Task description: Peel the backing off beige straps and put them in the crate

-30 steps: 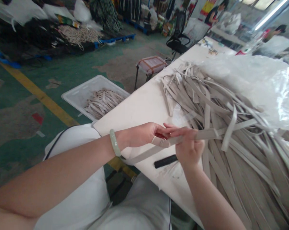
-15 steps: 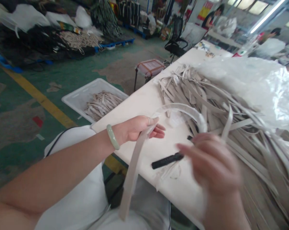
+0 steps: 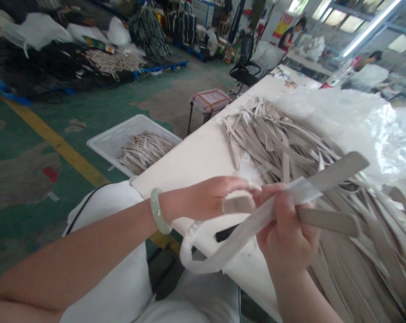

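Note:
A long beige strap (image 3: 223,251), partly wrapped in whitish translucent film, bends in a loop between my two hands, low over the table's near edge. My right hand (image 3: 287,231) is closed around it. A bare beige strap end (image 3: 341,172) sticks out beyond that hand to the upper right, and a second strap piece (image 3: 329,220) juts out below it. My left hand (image 3: 219,190), with a pale green bangle, bends its fingers over a beige strap part (image 3: 238,205) beside the right hand. A black tool-like object (image 3: 226,233) lies behind the loop, partly hidden.
A large heap of beige straps (image 3: 374,251) covers the right of the white table (image 3: 189,163), with clear plastic sheeting (image 3: 354,121) behind it. A white bin (image 3: 103,141) with straps stands on the floor to the left. A stool (image 3: 211,99) and chair (image 3: 246,67) stand beyond.
My right hand has come into a grip on the strap, whose ends now point right. My left hand has turned palm down and moved right, its fingers now curled. The loop now hangs nearer me.

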The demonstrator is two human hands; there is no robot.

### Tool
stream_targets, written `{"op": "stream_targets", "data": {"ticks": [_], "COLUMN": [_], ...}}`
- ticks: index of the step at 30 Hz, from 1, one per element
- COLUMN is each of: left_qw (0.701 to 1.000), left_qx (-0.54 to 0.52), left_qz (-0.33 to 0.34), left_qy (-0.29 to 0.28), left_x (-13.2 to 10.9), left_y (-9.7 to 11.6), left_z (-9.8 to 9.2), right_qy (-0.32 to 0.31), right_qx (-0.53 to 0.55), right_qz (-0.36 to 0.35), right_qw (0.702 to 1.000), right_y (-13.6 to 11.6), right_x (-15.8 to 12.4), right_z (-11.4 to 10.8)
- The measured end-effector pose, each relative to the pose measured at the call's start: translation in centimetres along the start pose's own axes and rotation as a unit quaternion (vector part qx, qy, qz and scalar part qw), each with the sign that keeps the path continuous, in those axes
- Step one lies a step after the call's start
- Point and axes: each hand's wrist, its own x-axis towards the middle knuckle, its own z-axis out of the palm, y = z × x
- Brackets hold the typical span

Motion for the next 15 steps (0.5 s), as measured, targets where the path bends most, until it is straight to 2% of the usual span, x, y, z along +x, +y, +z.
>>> {"op": "stream_targets", "data": {"ticks": [2,5,7,9,12,15], "left_qw": [0.994,0.971,0.943,0.906,0.848,0.807], "left_qx": [-0.068,-0.164,-0.246,-0.339,-0.465,-0.525], "left_qz": [-0.024,-0.108,-0.15,-0.172,-0.158,-0.14], "left_qy": [-0.087,-0.138,-0.166,-0.184,-0.201,-0.23], "left_x": [-0.2,-0.7,-1.1,-1.3,-1.3,-1.0], "left_y": [0.7,0.1,-1.1,-2.4,-4.3,-5.7], "left_z": [0.6,2.4,3.8,5.0,6.4,7.6], "right_qy": [-0.007,-0.038,-0.058,-0.074,-0.053,0.019], "right_qx": [-0.01,-0.022,0.037,0.099,0.145,0.122], "right_qz": [0.051,0.122,0.184,0.266,0.355,0.365], "right_qw": [0.999,0.992,0.981,0.956,0.922,0.923], "right_y": [0.1,0.5,0.8,1.1,2.1,4.3], "right_x": [0.0,0.4,1.1,1.9,3.4,6.2], "right_z": [0.6,0.9,1.0,1.1,0.7,-1.6]}}
